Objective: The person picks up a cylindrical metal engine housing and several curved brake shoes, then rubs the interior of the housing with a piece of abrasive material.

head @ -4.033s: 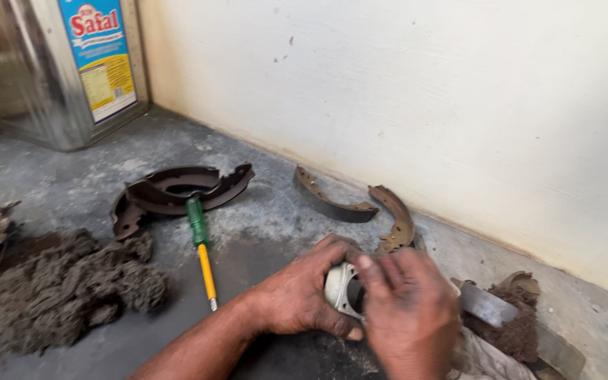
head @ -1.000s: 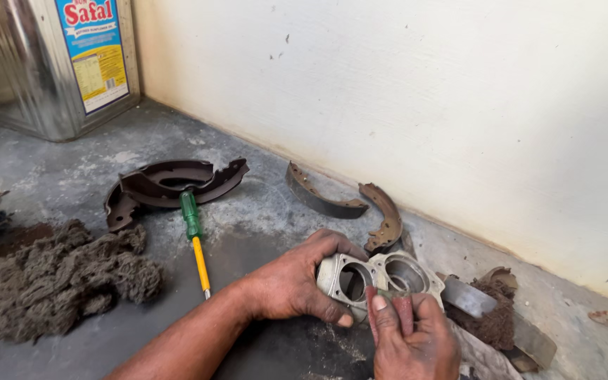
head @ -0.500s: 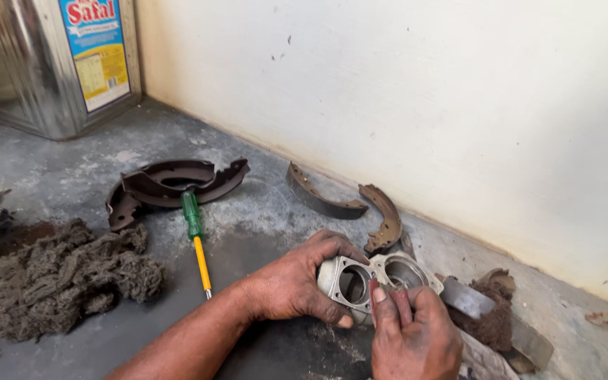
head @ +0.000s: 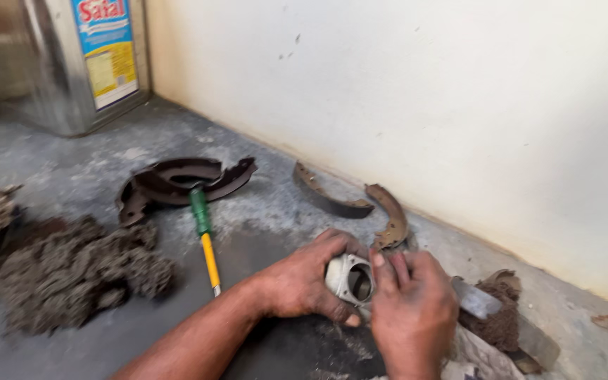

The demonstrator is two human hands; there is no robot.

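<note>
While the person sits low over a grey floor, both hands meet near the bottom middle of the head view. The left hand wraps around a silver metal part with a round hole in it, fingers over the top and thumb under it. The right hand covers the other side of the metal part, its fingers pressed on the front, so it grips the part too. The metal part sits between the two hands, just above the floor. Just beside the left arm lies a screwdriver with a green handle and a yellow shaft. Its handle rests on a pile of dark curved brake pieces. Two more curved brake pieces lie near the pale wall. A heap of dirty grey rags sits at the left. A shiny tin can stands in the far corner. A brown rag lies at the right of the right hand.
</note>
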